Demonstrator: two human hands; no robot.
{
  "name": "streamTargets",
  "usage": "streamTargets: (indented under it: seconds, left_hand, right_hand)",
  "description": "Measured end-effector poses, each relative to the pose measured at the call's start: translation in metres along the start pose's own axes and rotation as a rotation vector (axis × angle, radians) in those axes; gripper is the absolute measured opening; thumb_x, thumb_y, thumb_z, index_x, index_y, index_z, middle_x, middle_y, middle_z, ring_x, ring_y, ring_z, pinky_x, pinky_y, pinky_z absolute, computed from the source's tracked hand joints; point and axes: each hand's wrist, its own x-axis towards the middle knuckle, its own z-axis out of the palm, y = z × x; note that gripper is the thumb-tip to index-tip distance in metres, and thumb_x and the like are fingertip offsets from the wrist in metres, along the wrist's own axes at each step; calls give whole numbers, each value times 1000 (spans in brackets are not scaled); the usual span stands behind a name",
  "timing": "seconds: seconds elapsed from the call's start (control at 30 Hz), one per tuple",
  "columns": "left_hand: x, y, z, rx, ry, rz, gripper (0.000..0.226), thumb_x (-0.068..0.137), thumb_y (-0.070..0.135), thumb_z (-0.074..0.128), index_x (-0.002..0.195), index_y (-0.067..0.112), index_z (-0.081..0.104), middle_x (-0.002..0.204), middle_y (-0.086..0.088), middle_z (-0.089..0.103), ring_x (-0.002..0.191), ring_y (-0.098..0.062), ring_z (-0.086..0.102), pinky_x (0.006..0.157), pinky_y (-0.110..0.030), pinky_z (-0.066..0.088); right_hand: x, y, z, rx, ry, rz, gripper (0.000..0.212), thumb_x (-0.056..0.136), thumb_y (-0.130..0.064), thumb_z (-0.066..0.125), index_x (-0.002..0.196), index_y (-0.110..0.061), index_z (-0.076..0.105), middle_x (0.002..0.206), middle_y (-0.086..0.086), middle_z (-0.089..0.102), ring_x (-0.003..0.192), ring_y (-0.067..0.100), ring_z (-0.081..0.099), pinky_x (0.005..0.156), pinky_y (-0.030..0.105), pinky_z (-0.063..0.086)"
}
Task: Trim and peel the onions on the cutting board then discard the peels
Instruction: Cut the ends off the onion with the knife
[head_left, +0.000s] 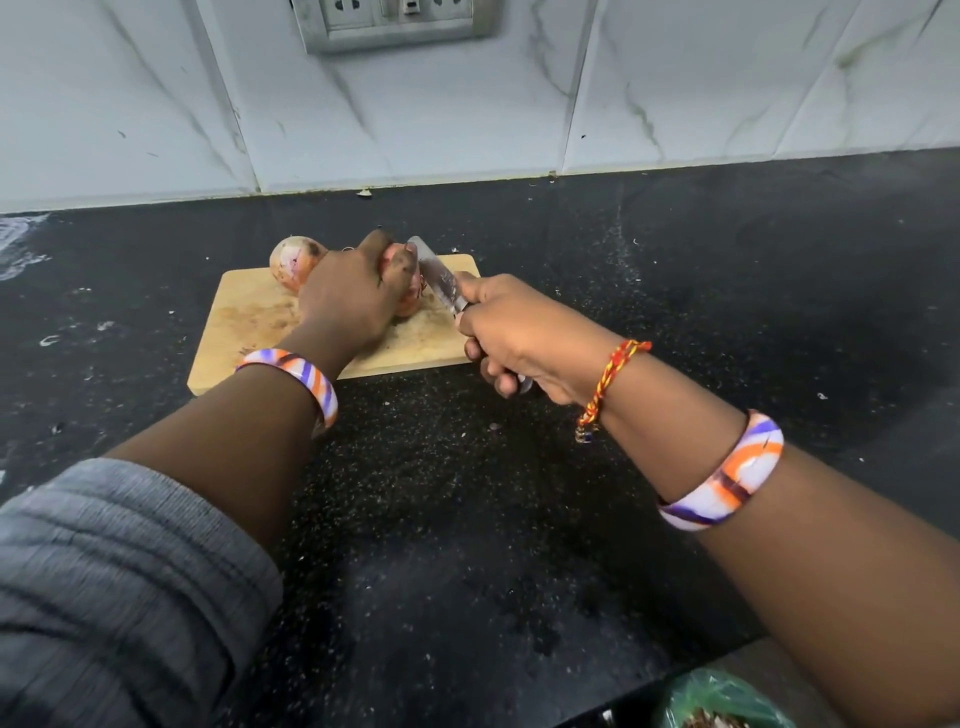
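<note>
The board (332, 358) lies flat on the dark counter (467, 519), near the far wall, so both arms reach forward to work over it. Two onions are on it. The left hand (353, 296) curls over one onion (408, 306) at the middle of the board, fingers wrapped round its top and pressing it down, likely to keep the round bulb from rolling under the blade. Most of that onion is hidden by the hand; only its right flank shows.

The right hand (524, 338) grips the knife (439, 275) by the handle, fingers closed round it. The blade angles up and away to the left, its edge against the right end of the held onion. That end faces the knife, which suits a trimming cut, and the left fingertips sit just beside the blade, so a slip there is the risk.

The second onion (293, 262) waits at the far left corner of the board, skin on, touching or just behind the left hand, out of the blade's path.

At the near right edge, below the counter, a green bag (722, 699) holds brownish scraps, probably where the peels go.

Trimming seems under way; peeling of both onions is not yet done.
</note>
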Motion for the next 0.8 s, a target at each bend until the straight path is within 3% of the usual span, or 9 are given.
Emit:
streamTargets:
  seconds: [0.17,0.3,0.47,0.67,0.8]
  left_hand:
    - [-1,0,0,9,0,6,44,97,39,28,126,10,45,108,-27,61,99,-42,55,74,-39,41]
    - [-1,-2,-1,-20,2,-14,45,97,40,28,127,11,46,107,-28,61,100,-43,55,76,-41,42]
    - [-2,-2,-2,-7,1,-9,45,98,39,26,126,10,45,105,-29,61,98,-43,55,75,-40,42]
    - [-1,-3,-1,1,-4,-4,45,98,39,25,125,9,45,103,-28,61,96,-42,56,70,-37,37]
    - [0,-1,-1,29,-15,0,45,98,39,25,126,10,44,101,-28,61,94,-41,56,67,-36,37]
  right_hand:
    - [2,-1,-1,-41,4,-24,58,92,7,26,143,-20,28,74,2,33,47,11,33,28,10,27]
    - [1,-3,-3,273,-48,57,49,97,0,25,140,-21,33,60,2,34,28,2,28,26,9,22]
    - [-1,-8,-13,569,-175,91,44,96,2,27,136,-15,35,58,2,32,26,-1,26,26,7,20]
    - [-3,-8,-17,547,-172,99,49,96,2,27,140,-20,31,59,1,33,26,-1,28,25,9,22]
    - [-4,-9,-13,344,-99,82,49,97,0,27,141,-22,31,59,2,34,27,0,28,26,9,22]
